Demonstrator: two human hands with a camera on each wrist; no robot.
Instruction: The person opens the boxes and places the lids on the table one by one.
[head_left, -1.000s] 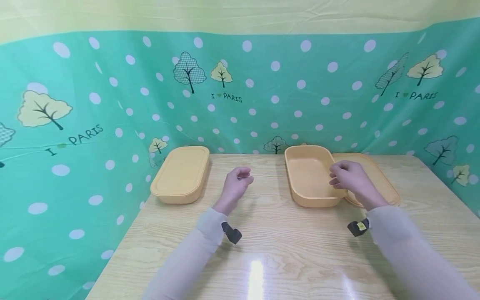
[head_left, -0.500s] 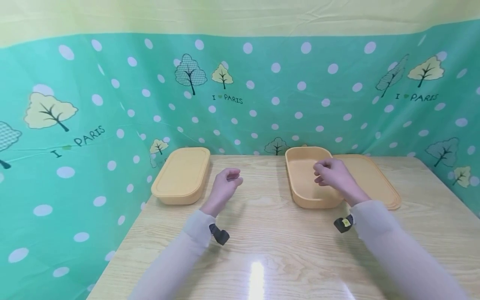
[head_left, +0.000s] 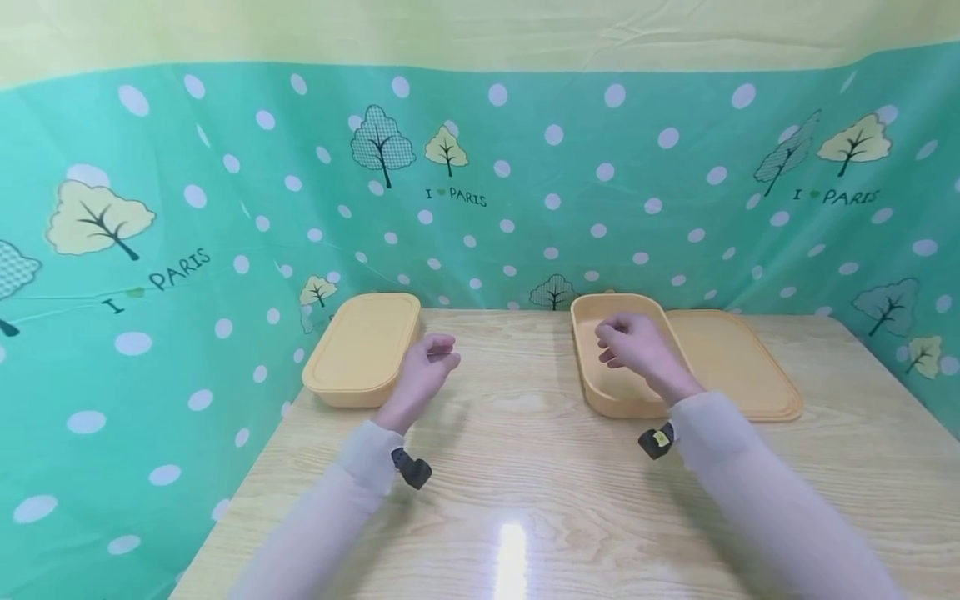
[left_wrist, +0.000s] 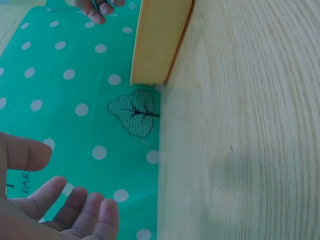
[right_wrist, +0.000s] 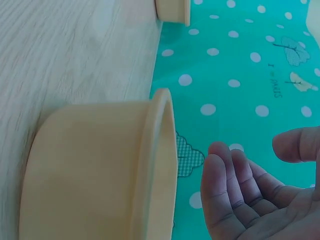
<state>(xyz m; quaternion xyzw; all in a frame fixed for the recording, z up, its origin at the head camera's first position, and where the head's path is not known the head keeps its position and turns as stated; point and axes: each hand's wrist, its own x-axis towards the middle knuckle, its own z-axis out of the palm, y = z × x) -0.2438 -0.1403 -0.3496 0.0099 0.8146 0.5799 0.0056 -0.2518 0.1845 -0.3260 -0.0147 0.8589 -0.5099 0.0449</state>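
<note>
My left hand (head_left: 422, 371) hovers just right of a lidded, peach-coloured plastic box (head_left: 363, 346), fingers loosely bent and holding nothing. In the left wrist view the thumb and fingers (left_wrist: 102, 215) stand apart. Over an uncovered box (head_left: 600, 392) of the same colour hangs my right hand (head_left: 637, 343). The right wrist view shows its relaxed fingers (right_wrist: 216, 185) beyond the rim, touching nothing. No contents show in the uncovered box, though the hand hides part of its inside. A flat peach lid (head_left: 738, 367) lies on the table right of that box, partly behind it.
Both boxes stand near the back edge of a wood-grain table (head_left: 517, 433). Right behind rises a green dotted cloth (head_left: 517, 150), which also runs along the left and right sides. A camera (head_left: 412, 468) is strapped to the left wrist, another camera (head_left: 657, 440) to the right.
Both hands have moved left: the left one towards the lidded box, the right one from the uncovered box's right rim to above its inside. Boxes and lid have stayed put.
</note>
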